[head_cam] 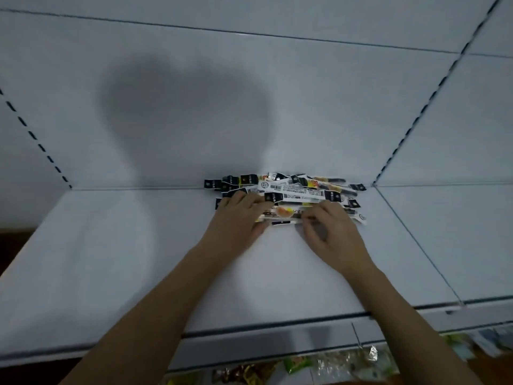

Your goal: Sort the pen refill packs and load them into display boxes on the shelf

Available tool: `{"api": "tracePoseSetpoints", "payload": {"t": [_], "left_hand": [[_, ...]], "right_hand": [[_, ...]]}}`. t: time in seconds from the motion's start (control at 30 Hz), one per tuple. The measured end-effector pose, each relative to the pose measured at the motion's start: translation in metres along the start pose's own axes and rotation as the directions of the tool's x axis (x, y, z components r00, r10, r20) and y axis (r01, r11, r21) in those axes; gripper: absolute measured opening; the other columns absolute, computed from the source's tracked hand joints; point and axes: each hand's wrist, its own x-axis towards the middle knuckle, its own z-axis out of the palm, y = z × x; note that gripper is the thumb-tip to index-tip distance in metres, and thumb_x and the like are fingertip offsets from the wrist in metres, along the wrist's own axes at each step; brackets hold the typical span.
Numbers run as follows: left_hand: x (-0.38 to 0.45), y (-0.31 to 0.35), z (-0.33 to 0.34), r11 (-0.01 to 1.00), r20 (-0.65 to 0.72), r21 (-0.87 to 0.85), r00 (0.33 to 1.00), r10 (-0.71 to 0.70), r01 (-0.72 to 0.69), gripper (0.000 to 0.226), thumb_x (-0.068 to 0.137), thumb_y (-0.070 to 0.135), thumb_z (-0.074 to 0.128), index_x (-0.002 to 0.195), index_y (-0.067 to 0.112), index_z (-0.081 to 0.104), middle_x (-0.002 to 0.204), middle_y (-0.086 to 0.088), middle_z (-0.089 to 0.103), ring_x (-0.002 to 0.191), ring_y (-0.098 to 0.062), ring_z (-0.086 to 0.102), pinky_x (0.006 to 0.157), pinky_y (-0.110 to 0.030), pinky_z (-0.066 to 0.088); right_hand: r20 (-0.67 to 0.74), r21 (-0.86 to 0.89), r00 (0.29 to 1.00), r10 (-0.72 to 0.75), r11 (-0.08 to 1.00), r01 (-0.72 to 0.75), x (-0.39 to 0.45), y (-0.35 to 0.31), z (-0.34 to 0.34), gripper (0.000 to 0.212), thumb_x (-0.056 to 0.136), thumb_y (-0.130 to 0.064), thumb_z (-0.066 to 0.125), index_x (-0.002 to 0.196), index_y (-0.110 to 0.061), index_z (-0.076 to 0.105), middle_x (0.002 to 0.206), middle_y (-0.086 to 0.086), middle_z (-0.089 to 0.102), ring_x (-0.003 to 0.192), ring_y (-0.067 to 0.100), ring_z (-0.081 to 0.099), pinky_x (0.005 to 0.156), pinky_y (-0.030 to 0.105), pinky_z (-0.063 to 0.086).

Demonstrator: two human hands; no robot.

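Lying in a loose pile at the back of the white shelf (138, 245), the refill packs (291, 190) are blurred. The left hand (238, 218) lies flat on them; the right hand (330, 232) pinches one pack, fingertips hidden.

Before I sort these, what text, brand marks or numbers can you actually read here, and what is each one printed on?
"M&G", faintly, on black header tabs of the pen refill packs.
Barcodes and fine print on white pack labels: too small and blurred to read.
Packets on the lower shelf: print unreadable.
Shelf: no text visible.
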Motion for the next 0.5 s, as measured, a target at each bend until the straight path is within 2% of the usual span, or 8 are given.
{"api": "tracePoseSetpoints", "payload": {"t": [0.1, 0.17, 0.23, 0.37, 0.5], "left_hand": [[-0.002, -0.003, 0.002, 0.996, -0.025, -0.081, 0.999, 0.043, -0.045, 0.025, 0.082, 0.025, 0.072, 0.107, 0.024, 0.069, 0.104, 0.005, 0.062, 0.099, -0.021, 0.051, 0.076, -0.034, 0.036], [-0.005, 0.000, -0.001, 0.991, -0.036, -0.121, 0.998, 0.051, -0.055, 0.022, 0.080, 0.017, 0.070, 0.101, 0.023, 0.070, 0.102, 0.006, 0.062, 0.099, -0.019, 0.047, 0.077, -0.031, 0.030], [-0.007, 0.005, -0.004, 0.992, -0.026, -0.108, 0.998, 0.061, -0.063, 0.025, 0.077, 0.015, 0.063, 0.100, 0.022, 0.069, 0.101, 0.005, 0.061, 0.097, -0.019, 0.048, 0.077, -0.032, 0.034], [-0.012, 0.012, -0.009, 0.999, 0.026, 0.002, 0.999, 0.045, -0.045, 0.037, 0.081, 0.027, 0.052, 0.113, 0.018, 0.068, 0.111, -0.001, 0.064, 0.102, -0.024, 0.056, 0.081, -0.038, 0.046], [-0.010, 0.019, -0.013, 0.996, 0.066, 0.081, 0.997, 0.030, -0.035, 0.041, 0.079, 0.032, 0.041, 0.102, 0.017, 0.071, 0.104, -0.003, 0.067, 0.094, -0.027, 0.061, 0.076, -0.040, 0.049]], "right_hand": [[-0.012, -0.048, 1.000, -0.006, 0.999, 0.006, -0.001, -0.004, -0.002, 0.020, 0.090, -0.023, 0.061, 0.102, -0.008, 0.066, 0.096, 0.004, 0.059, 0.087, 0.022, 0.055, 0.076, 0.037, 0.047], [0.008, -0.068, 1.000, -0.020, 0.997, 0.020, -0.004, -0.006, -0.002, 0.030, 0.092, -0.033, 0.056, 0.108, -0.009, 0.066, 0.103, 0.005, 0.061, 0.095, 0.023, 0.057, 0.082, 0.038, 0.047], [0.034, -0.080, 0.998, -0.045, 0.996, 0.048, -0.005, -0.005, -0.002, 0.037, 0.095, -0.041, 0.053, 0.112, -0.011, 0.067, 0.109, 0.003, 0.062, 0.102, 0.023, 0.057, 0.088, 0.038, 0.045], [0.086, -0.038, 0.995, -0.053, 0.998, 0.056, -0.006, -0.005, -0.001, 0.041, 0.098, -0.048, 0.044, 0.110, -0.017, 0.070, 0.114, -0.003, 0.062, 0.106, 0.021, 0.056, 0.089, 0.040, 0.043], [0.114, 0.041, 0.990, -0.088, 0.996, 0.084, -0.006, -0.001, -0.001, 0.029, 0.100, -0.037, 0.049, 0.107, -0.018, 0.071, 0.109, -0.004, 0.062, 0.102, 0.016, 0.056, 0.086, 0.038, 0.045]]}}
